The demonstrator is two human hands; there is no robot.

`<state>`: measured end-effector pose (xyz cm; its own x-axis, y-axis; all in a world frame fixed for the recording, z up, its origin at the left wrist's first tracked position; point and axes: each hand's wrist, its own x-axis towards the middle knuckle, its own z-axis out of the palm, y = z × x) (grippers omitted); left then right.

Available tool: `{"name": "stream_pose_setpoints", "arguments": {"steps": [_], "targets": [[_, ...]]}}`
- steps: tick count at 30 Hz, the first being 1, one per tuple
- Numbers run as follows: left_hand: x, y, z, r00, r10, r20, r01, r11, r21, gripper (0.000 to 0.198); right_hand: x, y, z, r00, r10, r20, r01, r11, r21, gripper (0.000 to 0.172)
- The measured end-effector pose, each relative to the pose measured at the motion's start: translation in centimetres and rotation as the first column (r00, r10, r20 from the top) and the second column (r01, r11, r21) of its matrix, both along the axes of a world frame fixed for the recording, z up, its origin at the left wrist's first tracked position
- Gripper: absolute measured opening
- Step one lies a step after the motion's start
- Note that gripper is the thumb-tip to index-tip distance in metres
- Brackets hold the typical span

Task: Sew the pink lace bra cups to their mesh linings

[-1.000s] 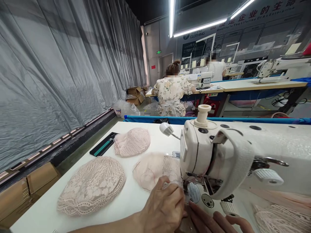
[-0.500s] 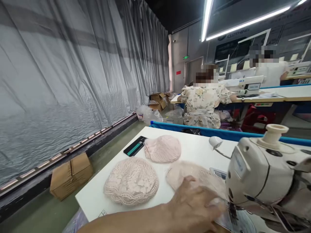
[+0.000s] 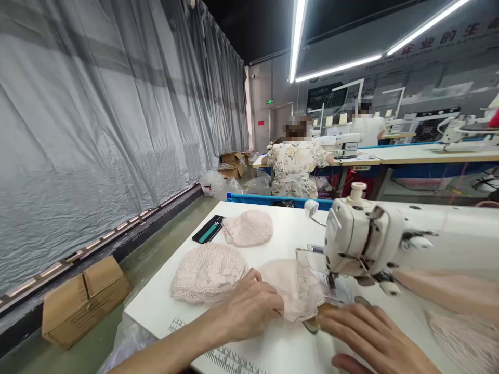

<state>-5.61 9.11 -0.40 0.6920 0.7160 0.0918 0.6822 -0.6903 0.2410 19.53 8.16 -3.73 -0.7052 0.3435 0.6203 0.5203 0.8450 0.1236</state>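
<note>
My left hand point(image 3: 255, 304) is closed, its curled fingers at the left edge of a pale pink lace piece point(image 3: 300, 291) lying in front of the sewing machine point(image 3: 351, 244). The right edge of this piece reaches under the machine's needle area. My right hand point(image 3: 362, 332) lies with its fingers stretched out beside the needle plate, its fingertips close to the lace edge. To the left of my left hand is a gathered lace piece point(image 3: 208, 272) with a scalloped border. Behind it lies another pale pink lace piece point(image 3: 249, 227), beside a black phone point(image 3: 208, 229) with a green stripe.
More pale fringed fabric point(image 3: 463, 337) lies on the right, under the machine arm. Ruler marks point(image 3: 234, 361) run along the front of the white table point(image 3: 156, 311). A cardboard box point(image 3: 83, 301) stands on the floor at left. A co-worker point(image 3: 296, 161) sits ahead.
The view has turned to the right. My left hand has drawn back left from the needle area to the lace piece's left edge. My right hand now shows beside the needle plate.
</note>
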Motion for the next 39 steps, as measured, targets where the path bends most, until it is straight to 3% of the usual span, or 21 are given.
{"name": "stream_pose_setpoints", "arguments": {"steps": [2,3,5,7,8,10,12,15,16,17,21,27,32,39], "targets": [[0.1,-2.1,0.6,0.988,-0.015,0.151,0.048,0.975,-0.215,0.016,-1.3,-1.5,1.3,1.0,-0.013,-0.012,0.01,0.972,-0.237,0.055],[0.0,-3.1,0.8,0.968,0.006,0.251,0.084,0.934,-0.347,0.014,-1.9,-2.2,1.9,1.0,-0.013,-0.005,0.01,0.917,-0.399,0.063],[-0.1,-4.8,0.9,0.903,0.12,0.411,0.159,0.797,-0.582,0.015,-3.1,-3.5,2.9,0.998,-0.005,0.057,0.045,0.692,-0.721,0.051],[-0.4,-6.6,0.7,0.83,0.294,0.475,0.202,0.635,-0.746,0.019,-3.8,-4.8,3.7,0.994,0.01,0.112,0.095,0.463,-0.881,0.027],[-0.4,-7.5,0.4,0.792,0.382,0.476,0.221,0.547,-0.808,0.022,-3.9,-5.5,4.0,0.992,0.008,0.125,0.112,0.389,-0.915,0.019],[-0.3,-9.4,-0.2,0.725,0.523,0.448,0.282,0.367,-0.886,0.033,-3.7,-6.9,4.6,0.992,-0.018,0.125,0.124,0.32,-0.939,0.015],[0.3,-11.2,-1.1,0.675,0.613,0.41,0.33,0.247,-0.911,0.046,-3.1,-8.3,5.1,0.995,-0.026,0.099,0.102,0.174,-0.98,0.016],[1.9,-13.4,-2.4,0.629,0.685,0.368,0.34,0.184,-0.922,0.04,-1.7,-10.4,5.0,0.999,-0.034,-0.014,-0.02,-0.195,-0.981,0.029],[2.4,-13.9,-2.7,0.625,0.691,0.364,0.349,0.17,-0.921,0.038,-1.1,-11.2,4.8,0.997,-0.05,-0.058,-0.07,-0.287,-0.956,0.034],[3.0,-14.3,-3.0,0.628,0.687,0.366,0.369,0.152,-0.917,0.038,-0.5,-11.9,4.5,0.993,-0.073,-0.096,-0.115,-0.337,-0.935,0.037],[5.0,-15.0,-3.7,0.698,0.629,0.342,0.398,0.055,-0.916,0.042,2.3,-14.8,2.5,0.977,-0.138,-0.162,-0.204,-0.395,-0.896,0.044],[6.8,-14.7,-5.3,0.767,0.58,0.273,0.339,-0.005,-0.941,0.043,4.6,-18.0,-0.7,0.957,-0.225,-0.185,-0.271,-0.457,-0.847,0.051],[7.3,-14.9,-6.1,0.835,0.51,0.209,0.276,-0.059,-0.959,0.045,4.3,-18.8,-3.1,0.924,-0.28,-0.261,-0.365,-0.44,-0.82,0.049],[8.0,-15.2,-6.5,0.791,0.589,0.167,0.263,-0.081,-0.961,0.043,6.0,-18.0,-4.3,0.898,-0.231,-0.374,-0.439,-0.47,-0.765,0.047]]}}
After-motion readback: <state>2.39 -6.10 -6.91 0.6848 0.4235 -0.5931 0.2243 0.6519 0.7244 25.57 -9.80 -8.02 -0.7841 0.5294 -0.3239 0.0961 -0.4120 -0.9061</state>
